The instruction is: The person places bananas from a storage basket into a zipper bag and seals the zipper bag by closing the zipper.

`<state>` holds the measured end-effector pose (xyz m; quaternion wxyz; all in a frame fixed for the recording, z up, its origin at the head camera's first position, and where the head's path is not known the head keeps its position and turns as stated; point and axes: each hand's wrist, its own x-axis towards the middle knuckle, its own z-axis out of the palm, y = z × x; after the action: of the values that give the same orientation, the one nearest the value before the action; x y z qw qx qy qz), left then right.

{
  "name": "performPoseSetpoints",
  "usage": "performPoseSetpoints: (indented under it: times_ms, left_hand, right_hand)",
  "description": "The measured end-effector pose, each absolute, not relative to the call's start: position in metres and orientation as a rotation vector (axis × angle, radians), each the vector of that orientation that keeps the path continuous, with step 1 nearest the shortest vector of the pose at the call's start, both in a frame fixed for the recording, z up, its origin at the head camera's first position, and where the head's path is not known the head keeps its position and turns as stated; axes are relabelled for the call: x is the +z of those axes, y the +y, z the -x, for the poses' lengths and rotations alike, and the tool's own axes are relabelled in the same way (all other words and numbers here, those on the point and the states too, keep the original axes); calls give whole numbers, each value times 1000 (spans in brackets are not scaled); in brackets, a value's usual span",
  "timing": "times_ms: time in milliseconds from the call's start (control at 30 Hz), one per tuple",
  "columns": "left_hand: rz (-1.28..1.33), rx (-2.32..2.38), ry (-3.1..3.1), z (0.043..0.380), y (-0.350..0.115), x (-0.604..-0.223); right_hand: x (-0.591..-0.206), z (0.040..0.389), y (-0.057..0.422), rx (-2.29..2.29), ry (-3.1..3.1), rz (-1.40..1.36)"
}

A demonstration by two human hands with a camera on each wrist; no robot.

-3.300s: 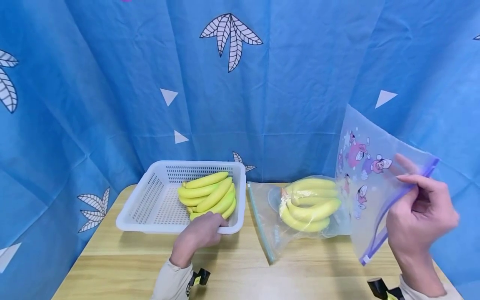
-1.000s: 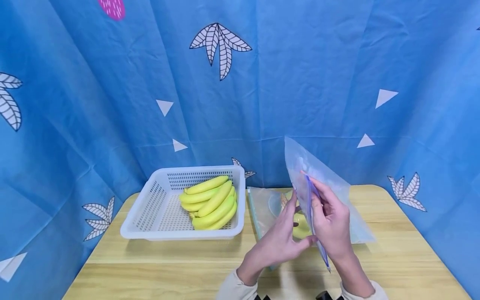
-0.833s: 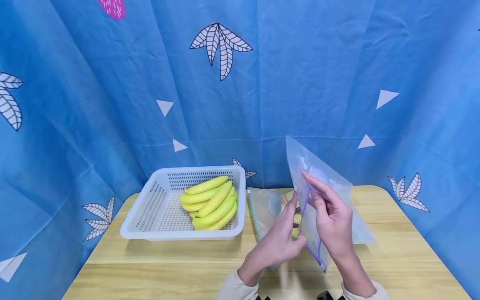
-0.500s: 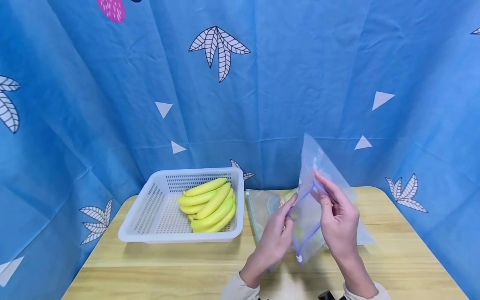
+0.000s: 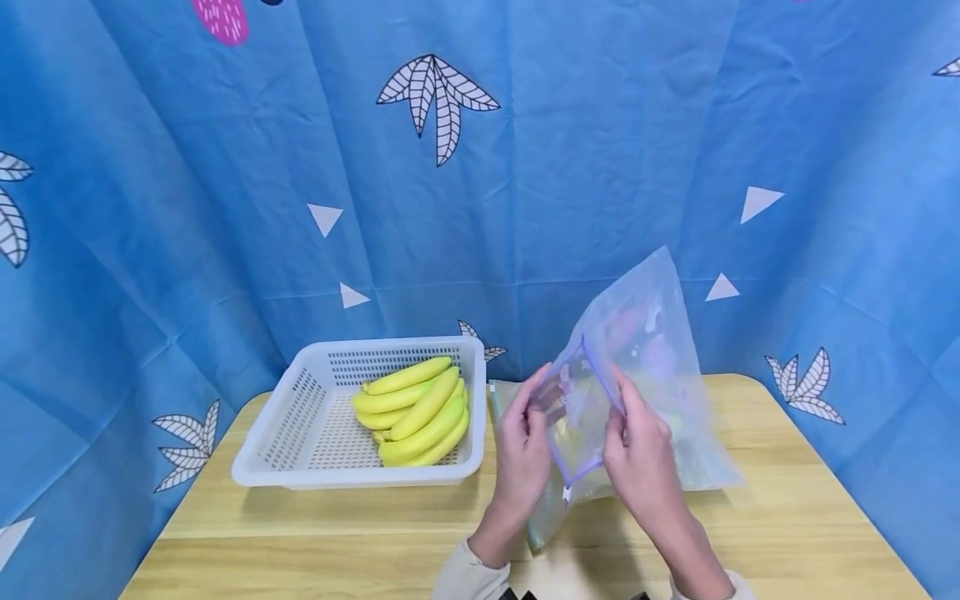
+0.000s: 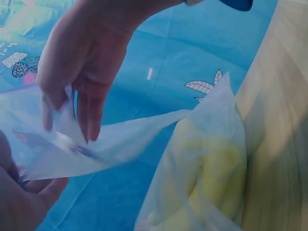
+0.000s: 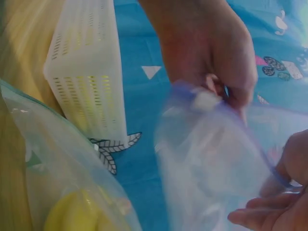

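A clear zip bag (image 5: 660,333) with a purple zipper is held up between both hands, its mouth spread in a diamond facing me. My left hand (image 5: 521,454) pinches the left side of the mouth; my right hand (image 5: 643,458) pinches the right side. The white slider (image 5: 567,494) hangs at the mouth's lower corner. Behind and below lies another zip bag (image 5: 551,512) with a teal zipper, mostly hidden in the head view. The left wrist view shows yellow bananas (image 6: 219,168) inside it.
A white perforated basket (image 5: 296,475) stands left on the wooden table (image 5: 337,550), with a bunch of bananas (image 5: 427,412) in its right half. A blue patterned curtain (image 5: 600,167) hangs behind the table.
The left hand has left the basket and come to the purple-zip bag. Both hands have drawn its mouth apart and turned it toward me, and the bag has moved left from the right side.
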<state>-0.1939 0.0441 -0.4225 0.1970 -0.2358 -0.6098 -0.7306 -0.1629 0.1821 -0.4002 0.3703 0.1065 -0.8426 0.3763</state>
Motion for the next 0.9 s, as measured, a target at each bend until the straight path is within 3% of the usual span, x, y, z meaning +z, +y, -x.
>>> performPoseSetpoints:
  times_ms: [167,400,700,900]
  left_hand:
    - [582,-1975,-1706,193,39,-418]
    - [728,-1870,-1860,189,40,-420]
    - [657,-1919,-1821,188,36,-416]
    - [601,-1924,-1743,189,34,-413]
  right_hand:
    - [-391,157,184,985,-2087,-313]
    - [-381,147,182,923,-2113,-488]
    - [-362,137,187,799,-1866,-296]
    - [-343,131,183,884,-1626,-328]
